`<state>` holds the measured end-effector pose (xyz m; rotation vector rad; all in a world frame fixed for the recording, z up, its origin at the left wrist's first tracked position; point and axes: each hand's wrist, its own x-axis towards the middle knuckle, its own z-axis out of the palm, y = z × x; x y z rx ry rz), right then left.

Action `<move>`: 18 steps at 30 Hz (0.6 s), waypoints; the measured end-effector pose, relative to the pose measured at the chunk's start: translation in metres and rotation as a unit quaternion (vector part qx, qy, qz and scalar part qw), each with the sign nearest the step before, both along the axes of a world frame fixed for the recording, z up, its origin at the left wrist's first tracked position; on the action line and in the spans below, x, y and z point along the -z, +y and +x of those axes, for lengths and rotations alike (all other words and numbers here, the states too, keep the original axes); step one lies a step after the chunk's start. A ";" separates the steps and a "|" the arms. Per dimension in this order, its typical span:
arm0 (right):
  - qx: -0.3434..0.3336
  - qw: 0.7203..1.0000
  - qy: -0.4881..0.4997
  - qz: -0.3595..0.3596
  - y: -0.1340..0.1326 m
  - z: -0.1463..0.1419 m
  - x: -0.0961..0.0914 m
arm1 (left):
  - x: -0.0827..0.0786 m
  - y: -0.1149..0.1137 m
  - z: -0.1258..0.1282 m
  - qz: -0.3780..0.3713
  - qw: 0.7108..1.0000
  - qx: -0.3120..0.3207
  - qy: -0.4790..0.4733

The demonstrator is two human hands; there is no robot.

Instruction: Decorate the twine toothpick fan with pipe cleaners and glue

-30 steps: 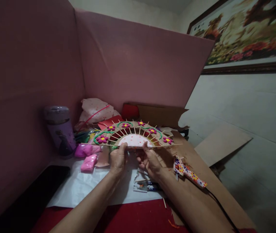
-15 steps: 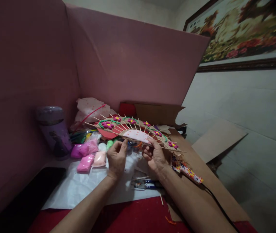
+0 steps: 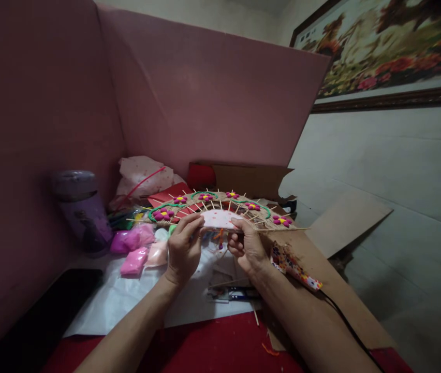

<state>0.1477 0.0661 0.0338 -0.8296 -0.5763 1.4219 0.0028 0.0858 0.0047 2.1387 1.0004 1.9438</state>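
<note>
- We have the fan-shaped piece (image 3: 217,218) raised above the table's middle, flat side near, curve far, between both hands.
- L hand (image 3: 185,246): thumb + fingers pinch the near L corner of the white dotted half-disc (image 3: 213,223). R hand (image 3: 248,251): thumb on top at its R corner, other fingers curled below, so also grasping.
- Done, as we see: six purple flowers w/ yellow centres (e.g. one far R (image 3: 281,221)) sit along the twine band, w/ green cord (image 3: 269,213) winding betw. them; thin sticks join band & half-disc.
- Left to do: we judge the visible face is mostly complete; stick ends poke past the rim, maybe intended. Underside hidden, so we can't tell abt it.
- Edges: R stick tip reaches over the brown cardboard (image 3: 344,311), near its R edge; L tip is just above the pink packets (image 3: 133,260).
- Room: far side has air up to the pink panel (image 3: 205,93); tumbler (image 3: 83,217) limits L; flower-print tool (image 3: 298,272) w/ cable lies beside R forearm; blue-handled cutters (image 3: 239,297) lie below, betw. the arms.
</note>
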 end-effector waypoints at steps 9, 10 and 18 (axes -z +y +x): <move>-0.003 1.000 -0.001 -0.010 0.000 0.001 -0.002 | -0.004 0.000 0.001 -0.053 0.996 0.048 -0.059; -0.001 1.000 -0.002 -0.010 0.000 0.001 -0.002 | -0.004 0.000 0.001 -0.063 0.994 0.064 -0.061; 0.005 1.000 -0.006 -0.026 0.003 0.008 -0.002 | -0.002 0.000 0.001 -0.105 0.983 0.116 -0.093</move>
